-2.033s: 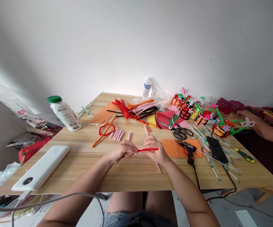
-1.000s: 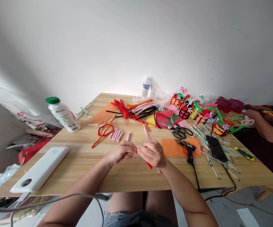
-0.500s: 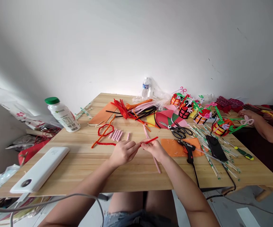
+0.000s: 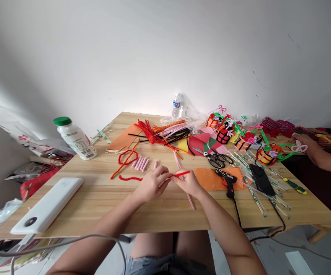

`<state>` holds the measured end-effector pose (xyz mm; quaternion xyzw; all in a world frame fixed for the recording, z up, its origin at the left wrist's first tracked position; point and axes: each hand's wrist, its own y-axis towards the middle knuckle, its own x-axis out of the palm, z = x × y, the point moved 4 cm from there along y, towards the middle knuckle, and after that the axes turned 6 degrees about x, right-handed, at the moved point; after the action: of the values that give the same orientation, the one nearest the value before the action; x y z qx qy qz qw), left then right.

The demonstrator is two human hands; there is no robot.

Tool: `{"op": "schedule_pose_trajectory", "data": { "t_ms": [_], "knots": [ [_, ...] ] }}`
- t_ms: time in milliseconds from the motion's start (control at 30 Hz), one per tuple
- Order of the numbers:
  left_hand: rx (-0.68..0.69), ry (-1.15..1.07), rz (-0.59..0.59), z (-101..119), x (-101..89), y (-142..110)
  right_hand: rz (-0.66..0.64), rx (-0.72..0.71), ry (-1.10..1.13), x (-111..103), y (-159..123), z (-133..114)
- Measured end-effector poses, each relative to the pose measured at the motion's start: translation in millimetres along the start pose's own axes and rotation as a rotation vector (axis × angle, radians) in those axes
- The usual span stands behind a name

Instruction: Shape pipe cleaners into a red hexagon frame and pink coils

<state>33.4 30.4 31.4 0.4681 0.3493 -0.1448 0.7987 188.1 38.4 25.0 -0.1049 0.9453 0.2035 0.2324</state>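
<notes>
Both hands meet above the middle of the table, closed on one red pipe cleaner [image 4: 131,178]. My left hand [image 4: 153,184] pinches it, and its wavy tail runs out to the left over the wood. My right hand [image 4: 186,182] grips it close beside the left, with a short straight end sticking out to the right. Left of the hands lie a red pipe-cleaner ring [image 4: 120,157] and an orange pipe cleaner [image 4: 124,165] crossing it. Several pink coiled pieces [image 4: 141,164] lie just behind my left hand. Pink pipe cleaners [image 4: 190,200] pass beneath my right hand.
Scissors [image 4: 215,160], a glue gun [image 4: 229,183], straws [image 4: 254,194], a phone [image 4: 261,178] and a screwdriver [image 4: 296,186] lie right. Decorated baskets [image 4: 243,142] stand behind. A bottle [image 4: 78,139] and white power bank [image 4: 47,206] are left. A co-worker's arm [image 4: 317,152] is far right.
The red pipe cleaner's left tail has shifted, its end now lying apart from the orange one. Its right end points less steeply upward. My left hand has turned slightly; both hands keep hold.
</notes>
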Motion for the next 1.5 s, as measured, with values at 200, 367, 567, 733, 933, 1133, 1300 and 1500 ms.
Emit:
{"op": "schedule_pose_trajectory", "data": {
  "t_ms": [200, 367, 567, 733, 933, 1133, 1300, 1500],
  "knots": [
    [0.106, 0.026, 0.085, 0, -2.1, -2, -0.031, 0.111, 0.132, -6, 1, 2],
    [0.054, -0.091, -0.022, 3, -5.7, 2, -0.016, -0.121, 0.051, -8, 1, -9],
    [-0.240, -0.436, -0.118, -1, -4.3, 2, 0.124, -0.554, -0.337, -8, -12, -31],
    [0.061, -0.013, 0.188, 2, -11.4, -1, 0.366, -0.197, -0.166, -19, -5, -17],
    [0.333, 0.356, 0.179, 14, -4.6, -5, -0.087, 0.330, 0.424, -1, 2, 9],
    [0.383, 0.460, 0.198, 15, -8.3, -5, -0.318, 0.447, 0.740, 6, -4, 4],
    [0.443, 0.488, 0.141, 16, -10.4, -7, -0.584, 0.544, 0.781, 12, -11, 4],
    [0.338, 0.392, 0.051, 19, -4.5, -3, -0.290, 0.197, 0.086, -1, -3, 3]
  ]
}}
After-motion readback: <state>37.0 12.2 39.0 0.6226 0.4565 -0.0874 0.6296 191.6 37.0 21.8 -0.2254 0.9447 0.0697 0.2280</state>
